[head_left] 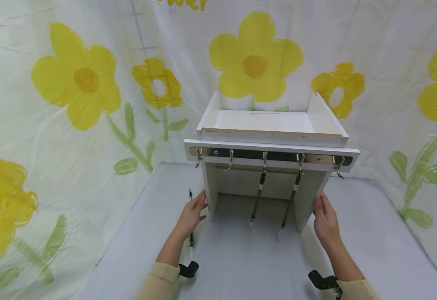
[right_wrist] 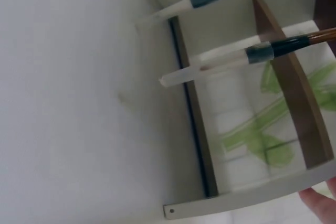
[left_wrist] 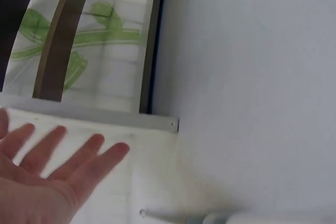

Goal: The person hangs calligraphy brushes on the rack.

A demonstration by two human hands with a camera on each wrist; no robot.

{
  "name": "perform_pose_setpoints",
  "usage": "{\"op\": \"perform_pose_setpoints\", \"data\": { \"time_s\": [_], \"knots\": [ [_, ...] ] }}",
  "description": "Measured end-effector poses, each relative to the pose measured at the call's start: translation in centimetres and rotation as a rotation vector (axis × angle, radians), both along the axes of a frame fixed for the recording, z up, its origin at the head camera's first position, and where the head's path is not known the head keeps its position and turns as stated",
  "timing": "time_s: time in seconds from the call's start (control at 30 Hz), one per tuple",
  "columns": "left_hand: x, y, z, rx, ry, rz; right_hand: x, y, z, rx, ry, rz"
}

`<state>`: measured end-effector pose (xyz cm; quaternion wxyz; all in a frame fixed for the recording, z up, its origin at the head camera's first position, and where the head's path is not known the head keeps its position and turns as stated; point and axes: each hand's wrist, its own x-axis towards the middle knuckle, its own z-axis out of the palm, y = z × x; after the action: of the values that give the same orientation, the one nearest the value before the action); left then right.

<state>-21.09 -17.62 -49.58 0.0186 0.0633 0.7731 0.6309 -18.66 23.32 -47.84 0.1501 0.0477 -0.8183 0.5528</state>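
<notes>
A white wooden rack (head_left: 271, 146) stands on the table, with a metal hook rail (head_left: 218, 153) across its front. Two capped calligraphy brushes hang from its hooks, the middle one (head_left: 257, 200) and another (head_left: 291, 202) to its right. My left hand (head_left: 189, 214) is at the rack's left side panel, its fingers extended; in the left wrist view they spread close to the panel's edge, and contact is unclear. On the opposite side, my right hand (head_left: 325, 218) rests its fingers against the right panel. A third brush (head_left: 191, 241) lies on the table, partly behind my left hand.
The pale table (head_left: 241, 262) extends around the rack. Behind and beside it hangs a white curtain (head_left: 188, 25) printed with yellow flowers. An open-topped tray section (head_left: 265, 121) forms the rack's upper part, and a crossbar (right_wrist: 294, 87) runs lower inside.
</notes>
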Motion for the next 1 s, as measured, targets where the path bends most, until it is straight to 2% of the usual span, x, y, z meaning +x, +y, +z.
{"op": "perform_pose_setpoints", "data": {
  "time_s": [0.2, 0.3, 0.37, 0.47, 0.57, 0.67, 0.77, 1.0],
  "knots": [
    [1.1, -1.0, 0.5, -0.070, -0.017, 0.035, -0.2, 0.0, -0.6, 0.032, 0.048, -0.049],
    [1.5, -1.5, 0.6, -0.126, -0.037, 0.109, -0.2, -0.1, -0.7, 0.036, 0.064, -0.066],
    [1.6, -2.0, 0.5, -0.155, -0.081, 0.169, -0.3, -0.1, -0.7, 0.039, 0.067, -0.073],
    [1.9, -2.8, 0.3, -0.174, -0.175, 0.220, -0.3, -0.1, -0.7, 0.036, 0.066, -0.078],
    [2.3, -3.4, 0.1, -0.219, -0.276, 0.215, -0.3, -0.1, -1.0, 0.034, 0.060, -0.086],
    [2.6, -3.5, -0.1, -0.280, -0.330, 0.217, -0.3, -0.1, -1.1, 0.025, 0.069, -0.085],
    [2.5, -3.6, -0.5, -0.320, -0.348, 0.219, -0.3, 0.0, -1.1, 0.024, 0.081, -0.083],
    [1.9, -3.9, -1.7, -0.334, -0.368, 0.249, -0.2, 0.1, -0.8, 0.031, 0.053, -0.072]
  ]
}}
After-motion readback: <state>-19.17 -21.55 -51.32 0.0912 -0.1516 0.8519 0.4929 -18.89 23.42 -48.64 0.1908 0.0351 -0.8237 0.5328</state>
